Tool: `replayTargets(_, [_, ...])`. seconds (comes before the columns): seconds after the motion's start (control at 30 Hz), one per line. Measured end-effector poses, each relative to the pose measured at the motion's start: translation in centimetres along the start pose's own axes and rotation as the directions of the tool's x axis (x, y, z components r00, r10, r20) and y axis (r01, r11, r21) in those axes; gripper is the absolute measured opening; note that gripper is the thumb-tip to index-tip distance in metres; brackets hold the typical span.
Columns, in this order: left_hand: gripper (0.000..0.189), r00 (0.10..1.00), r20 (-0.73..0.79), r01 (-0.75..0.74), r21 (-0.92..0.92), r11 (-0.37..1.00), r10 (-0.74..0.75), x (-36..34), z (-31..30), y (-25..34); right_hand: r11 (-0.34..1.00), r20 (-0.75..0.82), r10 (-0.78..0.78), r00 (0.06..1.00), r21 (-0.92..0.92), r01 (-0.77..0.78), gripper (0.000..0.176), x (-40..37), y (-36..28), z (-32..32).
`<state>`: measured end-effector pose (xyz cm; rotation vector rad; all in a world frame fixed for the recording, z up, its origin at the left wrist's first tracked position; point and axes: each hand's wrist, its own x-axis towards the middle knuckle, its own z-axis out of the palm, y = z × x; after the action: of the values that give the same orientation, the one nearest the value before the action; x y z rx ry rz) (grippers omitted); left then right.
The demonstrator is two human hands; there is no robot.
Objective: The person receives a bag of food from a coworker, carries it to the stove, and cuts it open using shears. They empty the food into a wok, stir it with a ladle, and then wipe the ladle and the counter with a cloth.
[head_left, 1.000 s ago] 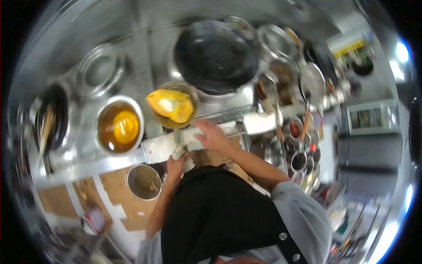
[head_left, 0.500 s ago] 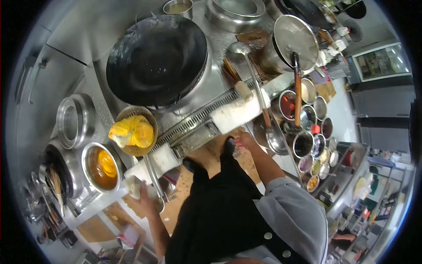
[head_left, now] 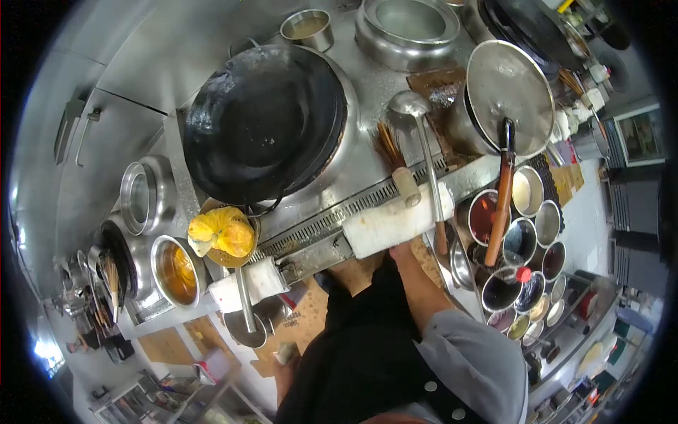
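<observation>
White towel (head_left: pixel 392 225) lies lengthwise along slotted grate (head_left: pixel 339 214).

1 head-worn camera, wide view, facing forward and down past apron (head_left: pixel 353 353) onto nearby stove (head_left: pixel 367 95).

**Stove station count, lol**

So two white cloths (head_left: pixel 385 230) are lying out front, one big black wok (head_left: pixel 268 127) is hogging the stove, and one ladle (head_left: pixel 411 104) plus one bamboo brush (head_left: pixel 406 186) are resting near it.
</observation>
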<state>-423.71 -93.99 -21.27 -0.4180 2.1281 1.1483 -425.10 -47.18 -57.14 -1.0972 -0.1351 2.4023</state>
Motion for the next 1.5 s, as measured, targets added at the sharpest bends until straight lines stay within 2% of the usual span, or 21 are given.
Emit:
replayTargets(0.13, [0.052,0.982,-0.104,0.105,-0.41,0.906,-0.16,-0.8,1.9,4.0,0.997,-0.104,-0.006,0.995,-0.075,-0.002,0.048,1.7,-0.2,0.8])
replayTargets(0.23, [0.053,0.992,-0.122,-0.081,-0.459,0.885,0.027,3.0,3.5,5.9,0.981,-0.239,-0.08,0.968,-0.188,0.035,0.047,2.5,1.0,1.2])
replayTargets(0.37, [0.033,0.978,-0.066,-0.202,-0.54,0.817,0.198,5.9,7.7,19.0,0.902,-0.401,-0.111,0.909,-0.425,-0.077,0.046,-0.2,-1.3,1.9])
replayTargets(0.43, [0.037,0.991,0.006,-0.087,-0.718,0.691,0.131,9.8,7.1,21.5,0.749,-0.411,-0.012,0.911,-0.608,-0.265,0.046,-3.1,-4.1,2.1])
replayTargets(0.5, [0.044,0.998,0.026,-0.011,-0.78,0.626,0.051,13.5,7.2,24.8,0.345,-0.249,0.237,0.939,-0.882,-0.32,0.038,-7.0,-6.4,2.4])
replayTargets(0.53, [0.047,0.997,0.061,0.022,-0.816,0.577,0.047,15.3,7.3,26.5,0.105,-0.2,0.372,0.906,-0.961,-0.255,0.036,-8.3,-7.5,2.8])
replayTargets(0.6, [0.052,0.985,0.153,0.083,-0.831,0.55,0.082,16.8,7.4,30.2,0.031,-0.111,0.471,0.875,-0.989,-0.142,0.036,-10.8,-7.1,-0.3])
replayTargets(0.7, [0.047,0.983,0.186,0.15,-0.819,0.555,0.009,17.8,8.6,34.9,-0.238,0.385,0.505,0.773,-0.798,0.553,0.037,-17.2,-9.7,7.6])
replayTargets(0.73, [0.04,0.959,0.279,0.193,-0.788,0.584,0.059,20.0,8.9,34.3,-0.481,0.595,0.394,0.701,-0.516,0.708,0.037,-15.7,-9.5,8.0])
replayTargets(0.8, [0.027,0.951,0.281,0.16,-0.801,0.577,0.127,24.6,10.9,32.2,-0.407,0.592,-0.076,0.803,-0.753,0.517,0.03,-21.0,-11.6,18.2])
replayTargets(0.83, [0.023,0.971,0.192,0.086,-0.836,0.542,0.143,26.0,12.0,31.9,-0.552,0.578,-0.221,0.785,-0.738,0.388,0.024,-22.3,-12.6,22.8])
replayTargets(0.87, [0.018,0.983,0.104,0.012,-0.86,0.51,0.151,26.9,12.9,31.3,-0.684,0.763,-0.289,0.579,-0.587,0.432,0.027,-20.4,-13.4,23.9])
replayTargets(0.9, [0.016,0.982,0.054,-0.043,-0.866,0.498,0.179,27.8,13.0,30.2,-0.745,0.793,-0.32,0.519,-0.549,0.379,0.035,-19.6,-13.9,25.9])
replayTargets(1.0, [0.012,0.959,-0.049,-0.194,-0.834,0.517,0.28,28.5,9.2,29.3,-0.816,0.519,-0.312,0.796,-0.575,0.055,0.057,-16.1,-14.2,29.2])
replayTargets(1.03, [0.012,0.962,-0.073,-0.208,-0.816,0.539,0.262,30.9,7.6,27.9,-0.809,0.453,-0.298,0.84,-0.587,0.03,0.059,-14.6,-14.2,29.3])
replayTargets(1.1, [0.015,0.851,-0.135,-0.496,-0.522,0.694,0.507,35.8,2.5,25.2,-0.79,0.295,-0.26,0.919,-0.612,-0.027,0.063,-12.5,-13.8,27.7])
replayTargets(1.2, [0.019,0.893,-0.196,-0.448,-0.47,0.76,0.405,32.2,-2.9,28.6,-0.679,0.385,-0.24,0.891,-0.723,0.129,0.065,-12.6,-14.1,27.0])
replayTargets(1.37, [0.02,0.835,-0.262,-0.547,-0.305,0.78,0.483,26.3,-5.1,33.4,-0.509,0.611,-0.234,0.757,-0.74,0.44,0.072,-17.3,-14.3,23.1])
replayTargets(1.4, [0.02,0.827,-0.255,-0.561,-0.309,0.768,0.501,26.3,-5.1,33.4,-0.335,0.508,-0.167,0.845,-0.835,0.436,0.073,-13.8,-14.4,18.5])
replayTargets(1.43, [0.02,0.817,-0.255,-0.576,-0.322,0.752,0.517,26.4,-5.0,33.3,0.016,0.377,-0.113,0.919,-0.924,0.381,0.074,-15.4,-15.0,18.3])
replayTargets(1.5, [0.019,0.768,-0.337,-0.635,-0.293,0.715,0.544,24.3,-4.0,33.5,0.637,0.189,0.136,0.973,-0.769,0.061,0.076,-19.9,-16.6,20.8])
